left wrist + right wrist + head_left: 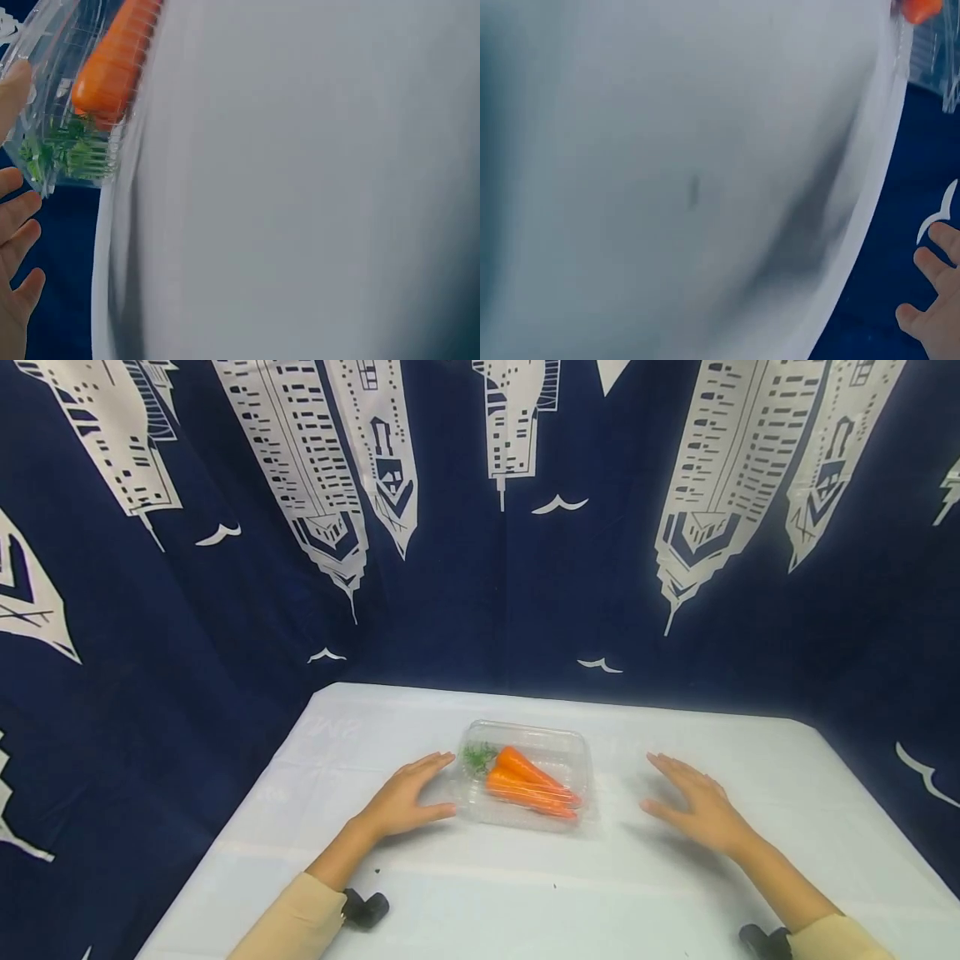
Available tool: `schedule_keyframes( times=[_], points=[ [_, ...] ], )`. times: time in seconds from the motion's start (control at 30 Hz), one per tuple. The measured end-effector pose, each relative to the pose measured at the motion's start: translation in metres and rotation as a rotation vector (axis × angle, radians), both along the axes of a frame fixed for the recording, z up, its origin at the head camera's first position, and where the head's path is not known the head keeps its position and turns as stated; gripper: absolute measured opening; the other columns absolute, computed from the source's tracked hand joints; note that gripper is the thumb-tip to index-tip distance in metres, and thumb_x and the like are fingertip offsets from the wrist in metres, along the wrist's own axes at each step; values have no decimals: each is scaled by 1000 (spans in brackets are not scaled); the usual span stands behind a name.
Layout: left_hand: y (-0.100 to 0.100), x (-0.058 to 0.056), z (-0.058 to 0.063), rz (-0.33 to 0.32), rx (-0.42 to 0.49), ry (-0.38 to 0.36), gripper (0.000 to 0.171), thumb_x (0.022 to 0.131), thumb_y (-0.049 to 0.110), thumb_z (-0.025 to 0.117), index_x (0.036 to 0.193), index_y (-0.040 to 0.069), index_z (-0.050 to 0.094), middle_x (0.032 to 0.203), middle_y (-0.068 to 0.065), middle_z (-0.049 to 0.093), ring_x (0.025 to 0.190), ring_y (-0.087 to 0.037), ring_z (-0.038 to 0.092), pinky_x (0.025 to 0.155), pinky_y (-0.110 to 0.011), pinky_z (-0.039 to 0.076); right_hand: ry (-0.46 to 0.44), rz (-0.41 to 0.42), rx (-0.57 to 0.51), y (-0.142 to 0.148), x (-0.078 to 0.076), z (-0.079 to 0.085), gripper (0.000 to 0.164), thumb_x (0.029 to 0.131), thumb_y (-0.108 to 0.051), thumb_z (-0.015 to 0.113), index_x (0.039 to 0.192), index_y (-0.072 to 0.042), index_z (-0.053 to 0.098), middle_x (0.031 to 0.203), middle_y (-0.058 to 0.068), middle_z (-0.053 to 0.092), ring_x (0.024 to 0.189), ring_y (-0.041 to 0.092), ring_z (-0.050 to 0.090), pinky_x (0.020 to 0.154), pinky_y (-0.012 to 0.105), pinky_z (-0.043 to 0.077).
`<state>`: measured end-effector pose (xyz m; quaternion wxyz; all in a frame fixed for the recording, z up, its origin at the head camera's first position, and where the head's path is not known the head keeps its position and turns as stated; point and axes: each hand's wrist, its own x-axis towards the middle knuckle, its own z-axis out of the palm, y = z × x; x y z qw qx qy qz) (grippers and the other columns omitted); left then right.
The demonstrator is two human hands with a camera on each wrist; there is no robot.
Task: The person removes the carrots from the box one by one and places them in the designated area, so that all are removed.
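A clear plastic container (573,747) sits on the white table, with orange carrots (521,787) and a tuft of green leaves (477,758) inside it. At the container's left edge is my left hand (405,795), thumb and fingers spread apart and nothing held. The left wrist view shows the fingertips (28,202) close beside the leafy end of the container. My right hand (699,808) hovers to the right of the container, a gap between them, its fingers extended and holding nothing. Only a corner of the container (934,56) shows in the right wrist view.
The white table (525,893) has small dark specks on its near part. Behind it hangs a dark blue cloth (465,593) printed with white buildings and birds. Dark wrist devices (366,910) show below both forearms.
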<state>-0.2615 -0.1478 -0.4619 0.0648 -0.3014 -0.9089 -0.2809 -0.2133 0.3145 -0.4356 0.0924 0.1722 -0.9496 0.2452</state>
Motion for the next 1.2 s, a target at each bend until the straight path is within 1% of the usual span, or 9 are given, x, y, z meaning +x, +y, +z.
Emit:
schedule_keyframes(
  times=[0.13, 0.23, 0.33, 0.43, 0.63, 0.8, 0.9, 1.07, 1.2],
  points=[
    [4, -1, -7, 29, 30, -83, 93, 70, 67, 64, 145, 23, 31, 146, 1, 34, 132, -20, 31, 106, -44, 28, -32, 6, -95, -14, -1, -7, 63, 87, -40, 62, 138, -9, 42, 137, 19, 43, 125, 43, 34, 97, 61, 28],
    [8, -5, -12, 32, 46, -150, 103, 66, 68, 67, 147, 21, 25, 148, 1, 30, 133, -21, 29, 106, -43, 27, -57, 13, -142, -24, 0, -11, 59, 88, -40, 61, 135, -8, 46, 134, 17, 47, 124, 41, 37, 96, 60, 30],
    [14, -9, -17, 26, 63, -211, 110, 63, 67, 70, 148, 19, 21, 149, 0, 27, 133, -22, 29, 106, -44, 27, -75, 25, -179, -34, 1, -10, 56, 88, -41, 61, 132, -9, 49, 132, 13, 50, 124, 37, 39, 97, 58, 31],
    [21, -14, -21, 15, 75, -249, 115, 60, 66, 73, 149, 19, 16, 150, -2, 25, 133, -23, 28, 106, -44, 28, -90, 36, -205, -43, 3, -8, 54, 87, -43, 61, 130, -12, 51, 130, 8, 52, 123, 33, 40, 97, 57, 32],
    [32, -19, -25, 1, 112, -273, 121, 57, 63, 77, 149, 24, 9, 150, -5, 24, 132, -25, 30, 104, -47, 29, -87, 85, -221, -57, 3, -5, 53, 83, -42, 67, 126, -13, 55, 125, 4, 56, 121, 30, 44, 96, 56, 35],
    [37, -20, -26, 0, 154, -284, 123, 57, 60, 79, 149, 28, 4, 151, -4, 21, 133, -26, 29, 104, -47, 29, -86, 90, -217, -62, 2, -6, 53, 80, -44, 69, 123, -16, 57, 123, 1, 57, 120, 30, 46, 95, 57, 35],
    [39, -20, -26, -18, 193, -282, 122, 57, 57, 80, 149, 28, 6, 151, -2, 22, 132, -25, 30, 104, -47, 29, -88, 87, -220, -64, 1, -7, 54, 78, -45, 70, 122, -17, 58, 123, 0, 58, 119, 29, 46, 95, 56, 36],
    [44, -20, -29, -43, 285, -305, 120, 58, 49, 84, 149, 29, 9, 149, 0, 27, 130, -24, 34, 103, -47, 31, -87, 82, -217, -64, 1, -6, 55, 76, -46, 72, 121, -17, 59, 122, 0, 58, 119, 29, 47, 95, 56, 36],
    [47, -18, -32, -28, 315, -312, 120, 57, 49, 84, 149, 29, 9, 148, -2, 30, 128, -26, 36, 103, -47, 31, -79, 81, -213, -64, 0, -7, 55, 75, -46, 73, 119, -16, 60, 120, 0, 59, 118, 29, 48, 95, 55, 37]
  ],
)
